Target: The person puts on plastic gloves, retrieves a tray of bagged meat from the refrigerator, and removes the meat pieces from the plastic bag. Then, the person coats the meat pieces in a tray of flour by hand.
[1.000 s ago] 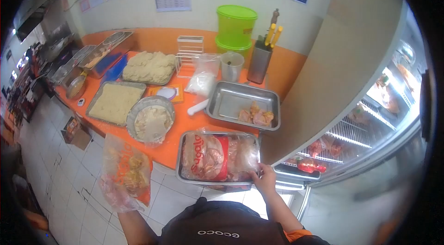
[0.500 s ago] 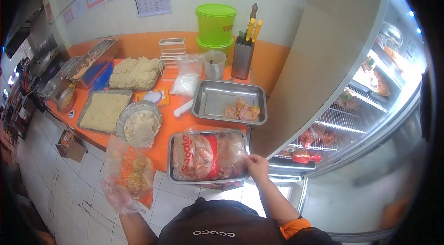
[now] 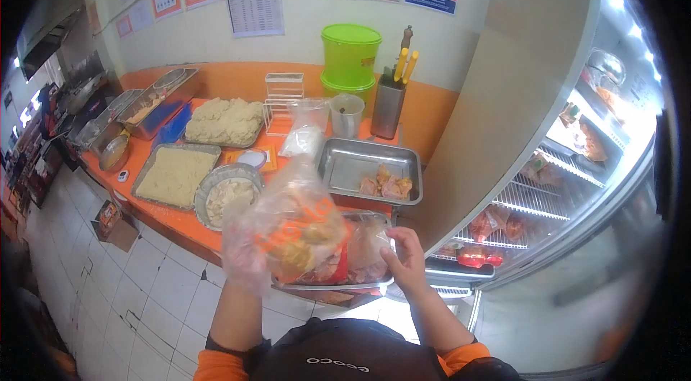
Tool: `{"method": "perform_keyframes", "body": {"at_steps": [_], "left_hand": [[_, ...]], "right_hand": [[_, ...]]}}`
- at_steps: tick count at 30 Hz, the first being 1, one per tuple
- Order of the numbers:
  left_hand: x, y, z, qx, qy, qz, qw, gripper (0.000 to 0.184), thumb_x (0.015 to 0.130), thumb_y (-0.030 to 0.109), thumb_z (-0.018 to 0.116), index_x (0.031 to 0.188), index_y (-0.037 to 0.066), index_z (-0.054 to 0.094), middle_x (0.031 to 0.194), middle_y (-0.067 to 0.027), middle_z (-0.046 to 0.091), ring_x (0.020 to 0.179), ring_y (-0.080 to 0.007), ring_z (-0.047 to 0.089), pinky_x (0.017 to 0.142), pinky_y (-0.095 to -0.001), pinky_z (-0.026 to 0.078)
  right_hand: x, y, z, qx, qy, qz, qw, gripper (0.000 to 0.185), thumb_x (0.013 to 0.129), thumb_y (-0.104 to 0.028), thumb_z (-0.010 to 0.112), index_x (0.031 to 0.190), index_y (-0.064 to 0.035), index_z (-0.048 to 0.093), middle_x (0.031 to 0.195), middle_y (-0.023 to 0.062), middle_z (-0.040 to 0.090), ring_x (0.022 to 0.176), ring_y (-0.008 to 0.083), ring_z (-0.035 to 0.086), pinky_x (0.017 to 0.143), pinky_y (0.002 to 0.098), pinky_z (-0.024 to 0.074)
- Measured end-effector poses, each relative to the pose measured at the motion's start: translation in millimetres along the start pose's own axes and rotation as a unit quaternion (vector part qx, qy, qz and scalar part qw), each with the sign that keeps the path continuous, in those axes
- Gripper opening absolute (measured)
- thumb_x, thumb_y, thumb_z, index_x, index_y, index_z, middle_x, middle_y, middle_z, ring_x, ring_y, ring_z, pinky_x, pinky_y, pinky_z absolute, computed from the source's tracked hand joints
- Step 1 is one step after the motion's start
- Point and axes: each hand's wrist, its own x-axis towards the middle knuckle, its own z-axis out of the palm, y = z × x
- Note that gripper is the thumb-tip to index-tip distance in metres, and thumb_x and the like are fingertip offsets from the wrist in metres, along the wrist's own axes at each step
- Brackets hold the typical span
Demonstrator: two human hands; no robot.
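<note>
A clear plastic bag with orange lettering (image 3: 306, 226) and yellowish chicken pieces inside is held up over the near tray. My left hand (image 3: 246, 260) grips it at the left, with its fingers mostly behind the plastic. Below lies a metal tray (image 3: 374, 285), partly hidden by that bag. A larger pack of raw chicken (image 3: 360, 255) with a red band rests in it. At the tray's right edge is my right hand (image 3: 407, 259), thumb and forefinger apart beside the pack's end. Farther back, another metal tray (image 3: 338, 183) contains a few chicken pieces (image 3: 389, 183).
On the orange table (image 3: 165, 219) stand two trays of pale breading (image 3: 176, 174), a bowl (image 3: 230, 197), a bag of white powder (image 3: 302, 138), green tubs (image 3: 350, 57) and a knife block (image 3: 387, 109). An open lit fridge (image 3: 533, 201) is at right; a cardboard box (image 3: 115, 230) sits on the floor.
My left hand has brought the bag of yellowish chicken up and right, over the near tray. My right hand's fingers have parted at the large pack's end. The view has shifted slightly.
</note>
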Motion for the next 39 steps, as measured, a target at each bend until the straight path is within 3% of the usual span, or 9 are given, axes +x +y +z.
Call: {"method": "perform_keyframes", "body": {"at_steps": [3,9,12,15,21,26,31,36,39], "left_hand": [[10,-30,30,-0.330,-0.059,-0.219,0.916,0.014,0.077,0.007,0.065,0.090,0.004,0.060,0.089,-0.0068,0.059,0.083,-0.0155,0.057,0.074,-0.0282,0.049],[11,-51,49,-0.042,-0.248,0.009,0.968,0.031,0.079,0.022,0.068,0.100,0.003,0.055,0.084,-0.0055,0.059,0.077,-0.0159,0.057,0.068,-0.0294,0.049],[-3,-28,52,0.256,-0.013,0.158,0.954,0.043,0.078,0.031,0.070,0.106,0.004,0.052,0.087,-0.0082,0.061,0.074,-0.0178,0.058,0.067,-0.0330,0.049],[-40,-21,47,0.146,0.009,-0.191,0.971,0.056,0.072,0.035,0.075,0.112,0.005,0.052,0.095,-0.0108,0.063,0.081,-0.0226,0.061,0.073,-0.0350,0.049],[-47,27,56,0.213,-0.274,-0.101,0.933,0.060,0.070,0.027,0.078,0.117,0.001,0.052,0.114,-0.0130,0.060,0.103,-0.0217,0.059,0.086,-0.0339,0.048],[-50,-17,62,0.175,-0.231,0.002,0.957,0.067,0.064,0.029,0.083,0.117,0.002,0.053,0.111,-0.0113,0.062,0.099,-0.0226,0.061,0.083,-0.0333,0.049],[-44,-13,55,0.094,-0.221,-0.116,0.964,0.059,0.069,0.025,0.079,0.117,0.001,0.053,0.112,-0.0091,0.061,0.101,-0.0213,0.059,0.085,-0.0336,0.048],[-10,2,52,-0.120,-0.192,-0.229,0.947,0.048,0.078,0.015,0.069,0.121,0.001,0.051,0.113,-0.0080,0.060,0.103,-0.0200,0.057,0.089,-0.0327,0.046],[-8,-43,42,-0.196,0.021,-0.381,0.903,0.046,0.080,0.009,0.064,0.123,0.003,0.048,0.116,-0.0094,0.058,0.104,-0.0197,0.057,0.090,-0.0331,0.046]], "right_hand": [[18,-15,5,-0.012,-0.048,0.008,0.999,0.053,0.074,-0.022,0.074,0.119,-0.0042,0.053,0.116,0.0149,0.053,0.112,0.0265,0.051,0.095,0.0354,0.0392],[34,9,28,0.276,-0.095,0.250,0.923,0.047,0.080,-0.027,0.072,0.119,-0.0064,0.054,0.111,0.0050,0.058,0.106,0.0153,0.053,0.092,0.0299,0.0407],[46,-5,23,0.323,-0.082,0.240,0.912,0.043,0.082,-0.025,0.071,0.117,-0.0076,0.054,0.106,0.0022,0.059,0.101,0.0123,0.054,0.089,0.0278,0.0418],[55,13,22,0.330,-0.132,0.252,0.900,0.045,0.079,-0.023,0.073,0.116,-0.0063,0.054,0.105,0.0024,0.059,0.101,0.0134,0.055,0.087,0.0289,0.0434],[49,14,18,0.075,-0.307,0.147,0.937,0.047,0.070,-0.014,0.079,0.110,-0.0033,0.057,0.102,0.0059,0.062,0.097,0.0179,0.058,0.084,0.0323,0.0463],[40,22,30,0.116,-0.220,0.183,0.951,0.046,0.070,-0.010,0.078,0.110,-0.0019,0.057,0.100,0.0064,0.064,0.094,0.0189,0.059,0.083,0.0335,0.0473],[79,-17,22,0.089,-0.330,0.245,0.907,0.044,0.074,-0.013,0.076,0.112,-0.0026,0.057,0.102,0.0074,0.063,0.095,0.0199,0.059,0.085,0.0337,0.0466],[128,-34,37,-0.044,-0.453,0.014,0.890,0.050,0.084,-0.043,0.061,0.113,-0.0022,0.058,0.101,0.0126,0.064,0.096,0.0237,0.059,0.089,0.0339,0.0433],[180,-40,45,-0.187,-0.524,0.058,0.829,0.060,0.086,-0.055,0.052,0.117,-0.0036,0.057,0.103,0.0157,0.063,0.099,0.0272,0.058,0.090,0.0347,0.0424]]}}
